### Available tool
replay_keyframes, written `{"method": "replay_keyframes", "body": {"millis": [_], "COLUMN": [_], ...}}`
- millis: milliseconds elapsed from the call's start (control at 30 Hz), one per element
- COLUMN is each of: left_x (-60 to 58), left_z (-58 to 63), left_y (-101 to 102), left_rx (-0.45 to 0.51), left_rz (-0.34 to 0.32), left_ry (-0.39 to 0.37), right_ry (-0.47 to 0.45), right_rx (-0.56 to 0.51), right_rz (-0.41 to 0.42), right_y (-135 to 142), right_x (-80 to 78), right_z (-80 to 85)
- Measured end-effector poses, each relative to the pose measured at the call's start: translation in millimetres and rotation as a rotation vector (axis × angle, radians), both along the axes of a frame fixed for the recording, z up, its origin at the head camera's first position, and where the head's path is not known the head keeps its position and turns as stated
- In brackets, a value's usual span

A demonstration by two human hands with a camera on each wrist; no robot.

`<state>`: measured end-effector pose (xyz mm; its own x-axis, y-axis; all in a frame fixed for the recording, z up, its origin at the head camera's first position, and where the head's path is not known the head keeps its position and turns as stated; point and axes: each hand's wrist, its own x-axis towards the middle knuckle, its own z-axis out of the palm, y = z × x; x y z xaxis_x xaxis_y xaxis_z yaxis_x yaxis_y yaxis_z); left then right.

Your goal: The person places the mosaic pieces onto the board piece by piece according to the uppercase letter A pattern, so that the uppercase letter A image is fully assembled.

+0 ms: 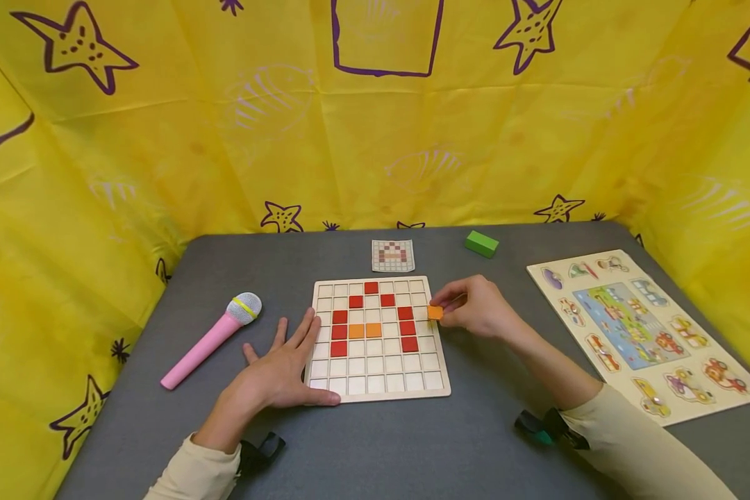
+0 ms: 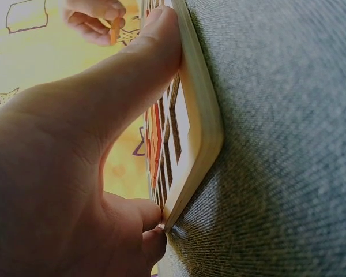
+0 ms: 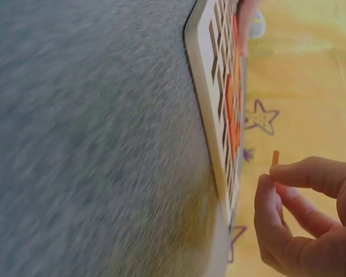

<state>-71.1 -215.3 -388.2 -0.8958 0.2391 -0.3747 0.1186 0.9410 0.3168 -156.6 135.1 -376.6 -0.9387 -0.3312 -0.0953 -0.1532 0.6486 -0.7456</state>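
A wooden grid board [image 1: 380, 384] lies flat on the table, with several red square tiles [image 1: 371, 287] and two orange tiles [image 1: 364, 330] side by side in its cells. My left hand [image 1: 281, 371] rests at the board's lower left corner, fingers spread along the left edge; its thumb [image 2: 144, 52] lies over the near edge. Between thumb and fingertips my right hand [image 1: 478, 305] pinches another orange square tile [image 1: 435, 312], held above the board's right edge. That tile appears edge-on in the right wrist view. A small pattern card [image 1: 393, 267] lies behind the board.
Left of the board is a pink toy microphone [image 1: 206, 345]. A green block [image 1: 482, 244] sits at the back right. On the right lies a wooden picture puzzle [image 1: 612, 378], beside my right forearm. Yellow patterned cloth [image 1: 375, 160] hangs around the grey table [image 1: 387, 451].
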Motion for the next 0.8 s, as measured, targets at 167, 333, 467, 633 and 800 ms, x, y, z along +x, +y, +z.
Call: {"method": "replay_keyframes", "body": {"millis": [167, 333, 467, 633, 800], "left_x": [0.1, 0.2, 0.3, 0.4, 0.3], "left_z": [0.2, 0.2, 0.0, 0.3, -0.2], "left_y": [-0.1, 0.0, 0.2, 1.1, 0.8], "left_rx": [-0.001, -0.002, -0.002, -0.009, -0.007], "left_rz": [0.003, 0.006, 0.008, 0.005, 0.005], "left_ry": [-0.004, -0.004, -0.004, 0.005, 0.008], "right_ry": [-0.015, -0.053, -0.078, -0.085, -0.081], "right_rx": [0.005, 0.004, -0.004, 0.003, 0.027], "right_rz": [0.017, 0.051, 0.069, 0.094, 0.110], "right_y": [-17.1, -31.4, -41.3, -51.9, -61.0], "right_x": [-1.7, -2.9, -3.6, -5.4, -4.7], "right_z": [0.4, -1.0, -3.0, -7.9, -8.4]}}
